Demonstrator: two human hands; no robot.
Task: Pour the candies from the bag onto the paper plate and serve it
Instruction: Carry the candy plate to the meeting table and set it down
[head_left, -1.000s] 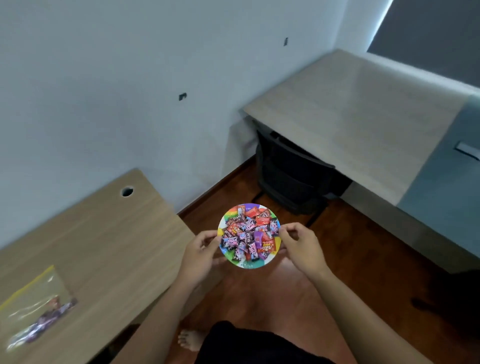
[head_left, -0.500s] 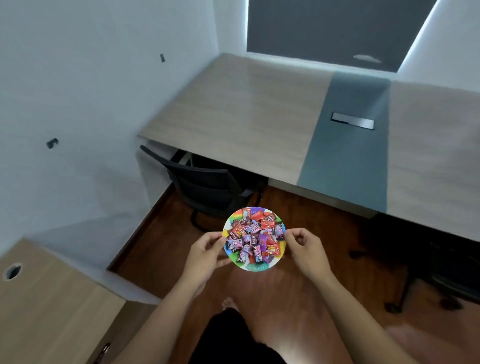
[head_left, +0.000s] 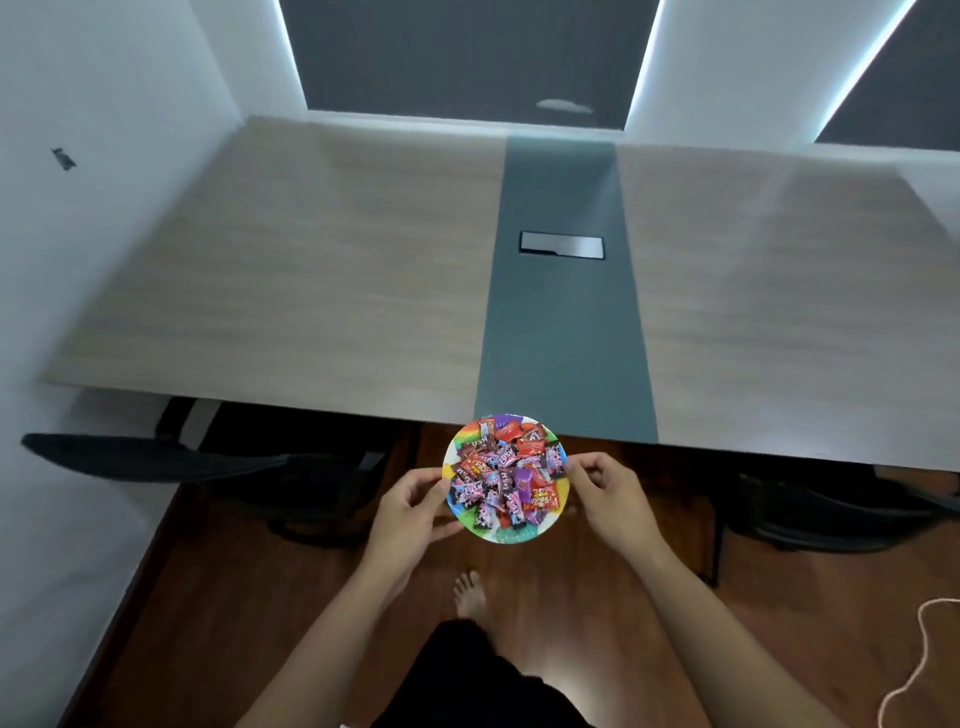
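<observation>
Your left hand (head_left: 410, 506) and right hand (head_left: 610, 493) each pinch, fingers (head_left: 584, 464) closed on the rim, opposite edges of the paper plate (head_left: 511, 535). It is heaped with candies (head_left: 506, 475), held level above the floor, just short of the tabletop (head_left: 311, 270).

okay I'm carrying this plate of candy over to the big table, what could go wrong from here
1. The paper plate is piled high with candies and held only at its rim by the left hand and right hand. It may flex, and sweets could slide onto the wood floor.
2. Your bare foot is under the plate, so dropped wrappers could be stepped on.
3. The plate's far edge is level with the table edge in this view; it could bump unless lifted.
</observation>
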